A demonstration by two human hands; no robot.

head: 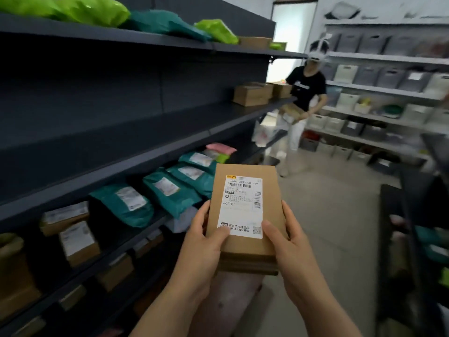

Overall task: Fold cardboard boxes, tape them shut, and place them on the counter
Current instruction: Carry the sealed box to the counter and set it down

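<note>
A closed brown cardboard box (pixel 243 249) with a white shipping label (pixel 243 205) on top is held in front of me, above the aisle floor. My left hand (pixel 204 242) grips its left side, thumb lying on the label's lower corner. My right hand (pixel 284 242) grips its right side, thumb on the box top by the label's lower right corner. The box bottom and the fingers under it are hidden.
Dark shelving (pixel 121 122) runs along the left, holding teal mailers (pixel 170 190), green bags (pixel 92 10) and labelled boxes (pixel 77 242). Another person (pixel 301 105) stands down the aisle carrying a box. Light shelves with bins (pixel 388 98) line the right wall. A dark counter edge (pixel 393 239) sits at right.
</note>
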